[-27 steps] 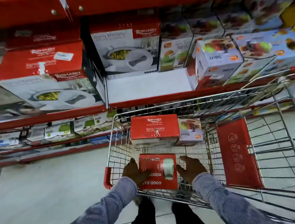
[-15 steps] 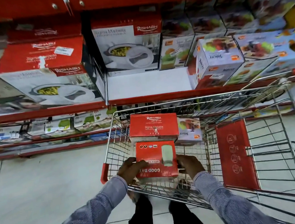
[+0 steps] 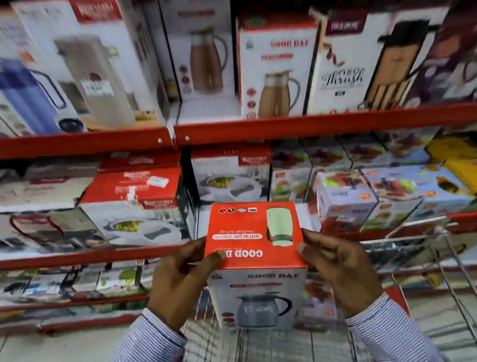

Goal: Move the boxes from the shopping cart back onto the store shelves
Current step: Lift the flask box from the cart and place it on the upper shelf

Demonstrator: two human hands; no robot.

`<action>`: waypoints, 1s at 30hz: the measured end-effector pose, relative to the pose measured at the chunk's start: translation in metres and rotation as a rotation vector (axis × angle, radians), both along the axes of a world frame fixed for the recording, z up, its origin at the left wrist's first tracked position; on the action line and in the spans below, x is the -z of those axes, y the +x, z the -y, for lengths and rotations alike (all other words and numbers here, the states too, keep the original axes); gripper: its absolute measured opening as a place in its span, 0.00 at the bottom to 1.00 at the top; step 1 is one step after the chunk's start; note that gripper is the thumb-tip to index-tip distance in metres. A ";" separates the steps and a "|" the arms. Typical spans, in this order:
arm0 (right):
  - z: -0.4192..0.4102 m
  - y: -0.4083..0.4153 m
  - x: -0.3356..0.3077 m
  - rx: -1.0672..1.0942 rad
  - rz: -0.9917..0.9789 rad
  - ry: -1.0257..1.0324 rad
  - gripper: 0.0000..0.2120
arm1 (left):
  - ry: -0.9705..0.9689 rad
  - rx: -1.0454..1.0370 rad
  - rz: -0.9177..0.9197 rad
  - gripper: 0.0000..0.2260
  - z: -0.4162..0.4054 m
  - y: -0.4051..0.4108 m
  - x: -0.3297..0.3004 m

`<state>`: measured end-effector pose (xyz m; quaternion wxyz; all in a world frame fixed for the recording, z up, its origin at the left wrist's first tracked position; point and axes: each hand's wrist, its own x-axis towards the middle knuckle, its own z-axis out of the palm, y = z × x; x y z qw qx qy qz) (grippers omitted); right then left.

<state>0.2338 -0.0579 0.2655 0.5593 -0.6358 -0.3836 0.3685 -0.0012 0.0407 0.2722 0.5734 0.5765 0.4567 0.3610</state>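
Head view shows the Good Day box (image 3: 257, 256) standing upright, long axis vertical, red top face toward me with its print upside down. My left hand (image 3: 180, 281) and right hand (image 3: 336, 268) grip its two sides, above the shopping cart (image 3: 252, 356), before the shelves (image 3: 314, 126). Its white front shows a grey kettle. Its bottom edge is hard to make out, and the shelf boxes are blurred.

Glossy printed cardboard box (image 3: 253, 240), shiny wire-metal cart (image 3: 252, 356), red painted metal shelves (image 3: 314, 125), striped cloth sleeves (image 3: 150, 351).
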 end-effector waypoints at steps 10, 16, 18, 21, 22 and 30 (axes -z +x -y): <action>-0.052 -0.006 -0.140 -0.047 0.116 0.361 0.15 | 0.552 -0.066 0.037 0.15 -0.040 -0.005 -0.135; -0.083 -0.016 -0.201 -0.056 0.186 0.540 0.21 | 0.726 -0.081 0.091 0.15 -0.067 -0.015 -0.198; -0.092 -0.019 -0.217 -0.062 0.211 0.574 0.20 | 0.766 -0.091 0.110 0.17 -0.072 -0.017 -0.213; -0.105 -0.022 -0.235 -0.063 0.225 0.611 0.20 | 0.825 -0.104 0.132 0.18 -0.083 -0.018 -0.229; -0.108 -0.023 -0.240 -0.064 0.229 0.620 0.20 | 0.837 -0.109 0.139 0.17 -0.086 -0.018 -0.232; -0.139 -0.020 -0.240 -0.070 0.244 0.595 0.23 | 0.817 -0.168 0.146 0.26 -0.119 -0.009 -0.218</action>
